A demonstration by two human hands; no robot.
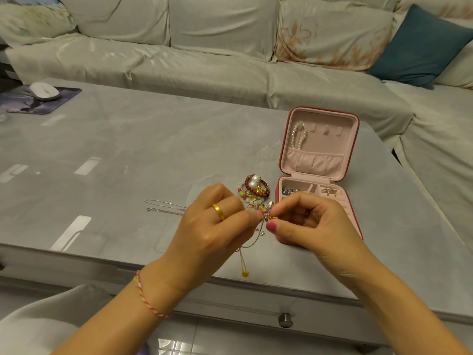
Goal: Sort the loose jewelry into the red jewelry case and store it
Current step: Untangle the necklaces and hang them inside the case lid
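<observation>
The red jewelry case (355, 155) lies open on the table, its pink lid upright with a pearl strand (298, 135) hung inside. Its tray holds a silver chain (289, 190) and a gold ring (329, 192). A pile of loose jewelry (254, 188), beads, pearls and gold charms, sits left of the case. My left hand (215, 226) and my right hand (307, 221) both pinch a thin chain necklace (249, 243) above the table's front edge; its end with a yellow charm (245, 273) dangles down. A second silver chain (163, 206) lies left of my hands.
A white mouse (43, 90) rests on a dark mouse pad (38, 101) at the table's far left. A pale sofa with a teal cushion (419, 47) runs behind and right of the grey table (128, 149). A drawer knob (285, 320) sits below the front edge.
</observation>
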